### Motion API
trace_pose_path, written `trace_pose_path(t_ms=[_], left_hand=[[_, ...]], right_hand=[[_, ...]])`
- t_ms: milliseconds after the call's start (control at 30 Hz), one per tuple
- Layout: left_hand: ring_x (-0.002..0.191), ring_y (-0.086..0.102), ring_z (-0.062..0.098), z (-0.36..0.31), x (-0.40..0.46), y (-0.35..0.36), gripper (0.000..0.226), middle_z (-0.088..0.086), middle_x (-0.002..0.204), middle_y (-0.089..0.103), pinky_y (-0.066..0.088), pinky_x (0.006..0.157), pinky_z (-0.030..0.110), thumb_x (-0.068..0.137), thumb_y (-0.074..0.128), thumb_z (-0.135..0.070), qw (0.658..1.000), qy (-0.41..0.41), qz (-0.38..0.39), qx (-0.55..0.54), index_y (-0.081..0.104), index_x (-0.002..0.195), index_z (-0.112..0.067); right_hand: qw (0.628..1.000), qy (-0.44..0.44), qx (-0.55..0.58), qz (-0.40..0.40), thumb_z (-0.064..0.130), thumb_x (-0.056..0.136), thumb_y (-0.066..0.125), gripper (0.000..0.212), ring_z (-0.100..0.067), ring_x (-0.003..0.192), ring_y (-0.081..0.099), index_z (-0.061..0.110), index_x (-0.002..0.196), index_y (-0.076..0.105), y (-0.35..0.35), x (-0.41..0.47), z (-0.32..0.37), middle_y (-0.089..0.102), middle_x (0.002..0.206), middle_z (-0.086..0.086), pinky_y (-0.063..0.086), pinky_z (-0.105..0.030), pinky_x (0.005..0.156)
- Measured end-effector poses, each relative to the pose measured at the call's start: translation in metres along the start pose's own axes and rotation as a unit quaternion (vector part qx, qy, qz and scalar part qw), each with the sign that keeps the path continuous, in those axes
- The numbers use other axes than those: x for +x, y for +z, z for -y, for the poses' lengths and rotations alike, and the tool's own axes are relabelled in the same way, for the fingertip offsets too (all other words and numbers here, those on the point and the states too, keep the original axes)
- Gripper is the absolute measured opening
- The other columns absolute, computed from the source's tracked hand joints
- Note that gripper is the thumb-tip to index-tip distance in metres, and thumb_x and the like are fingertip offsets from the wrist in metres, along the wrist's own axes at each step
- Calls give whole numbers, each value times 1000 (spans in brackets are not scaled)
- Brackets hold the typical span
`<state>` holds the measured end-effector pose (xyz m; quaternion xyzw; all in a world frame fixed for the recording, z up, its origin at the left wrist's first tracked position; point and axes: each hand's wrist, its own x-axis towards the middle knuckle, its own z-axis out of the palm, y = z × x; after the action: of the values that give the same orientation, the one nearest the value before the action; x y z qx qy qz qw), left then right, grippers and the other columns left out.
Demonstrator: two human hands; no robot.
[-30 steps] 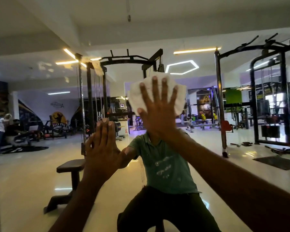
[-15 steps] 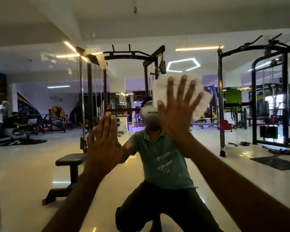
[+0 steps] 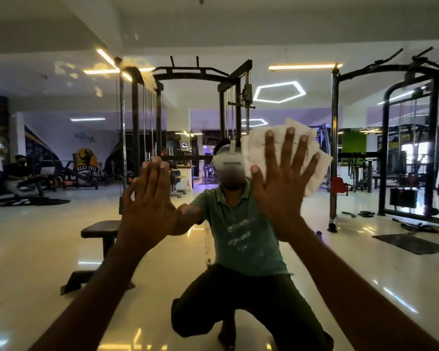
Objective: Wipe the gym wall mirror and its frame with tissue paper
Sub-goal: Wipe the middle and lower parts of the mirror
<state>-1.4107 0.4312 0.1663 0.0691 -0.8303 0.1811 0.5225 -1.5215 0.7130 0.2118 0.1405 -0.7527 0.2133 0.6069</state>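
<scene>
Both our hands are up against the wall mirror (image 3: 365, 262). Our right hand (image 3: 279, 188) is flat with its fingers (image 3: 288, 150) spread straight, pressing a crumpled white tissue paper (image 3: 254, 153) onto the glass. The tissue sits between palm and mirror, its edges sticking out above the fingertips and past the hand's right side.

Our left hand (image 3: 150, 206) is just left of the tissue hand and a bit lower. It is released and holds nothing, with the fingers straight and close together and the palm toward the glass. We can't tell for sure whether the palm bears on the glass or only the fingertips do.

The rest is reflection. Between the two hands is a crouching person in a green t-shirt (image 3: 241, 239) and a white headset (image 3: 230, 162), partly covered by the tissue's left edge. Left of the tissue and behind the left hand stands a black cable machine (image 3: 195, 72). Below the left hand is a dark bench (image 3: 99, 229) on the glossy floor. Right of the tissue is another black rack (image 3: 335, 138), with a floor mat (image 3: 411, 243) beyond it. A hexagon ceiling light (image 3: 279, 91) is just above the tissue. Smudges (image 3: 69, 72) show on the glass well up and left of the left hand.
</scene>
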Motion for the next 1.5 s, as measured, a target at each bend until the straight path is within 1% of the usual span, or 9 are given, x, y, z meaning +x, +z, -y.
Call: trace_pose_path(t_ms=[267,467,600,833,967,1067,1200,1333,1500], left_hand=[[160,0,33,-6,0,5,101,16,173,-5,15,124,55,95,24,-75,998,-14,-36,-43,3,164,-5],[160,-1,33,-9,-1,7,101,17,173,-3,13,126,55,96,31,-73,999,-30,-37,-22,2,164,-4],[160,-1,32,-5,-2,7,97,16,173,-4,15,125,56,97,25,-71,999,-16,-40,-33,2,164,-5],[160,-1,29,4,-3,6,93,14,173,-4,14,124,50,98,26,-68,998,11,-46,-40,4,165,-7],[160,0,30,5,-5,8,95,16,173,-3,13,125,51,97,31,-68,998,9,-46,-43,5,165,-6],[160,0,31,4,-4,8,94,17,172,-1,9,125,49,98,33,-65,998,15,-51,-24,5,164,-5],[160,-3,35,4,-19,6,86,21,172,-3,9,127,52,102,28,-59,998,1,-42,-40,6,164,-4],[159,2,39,9,-50,12,82,23,171,-1,14,125,60,105,26,-57,998,3,-40,-45,11,163,-2],[159,1,39,-2,-52,18,86,23,171,-2,13,125,61,101,34,-57,995,-37,-48,-76,9,164,-3]], right_hand=[[975,-218,10,51,58,105,36,73,-39,161,-5,26,168,18,12,-30,36,2,175,-13,2,-72,122],[1000,-20,8,17,54,105,35,72,-37,161,-5,25,168,16,7,-71,-34,1,176,-12,3,-70,124],[994,106,14,12,57,104,33,75,-42,160,-6,26,168,10,12,-72,31,-1,175,-15,2,-71,123],[974,-212,26,69,53,107,40,70,-38,161,-6,27,167,18,18,-72,37,2,175,-11,-3,-69,125],[998,-45,-7,48,53,104,37,73,-40,161,-3,24,168,17,0,-109,-57,0,175,-13,6,-72,123],[991,123,-10,44,54,102,37,78,-44,160,-5,23,168,11,7,-134,-32,-3,175,-16,8,-74,121],[995,-10,27,93,56,105,38,75,-45,159,-4,24,168,13,30,-165,68,-1,175,-16,2,-74,122],[978,-173,34,115,52,106,44,70,-38,161,-2,27,167,20,34,-185,71,3,176,-9,4,-71,124],[995,-23,-25,96,50,103,45,75,-43,160,-2,21,167,19,13,-192,-32,2,175,-14,7,-73,123]])
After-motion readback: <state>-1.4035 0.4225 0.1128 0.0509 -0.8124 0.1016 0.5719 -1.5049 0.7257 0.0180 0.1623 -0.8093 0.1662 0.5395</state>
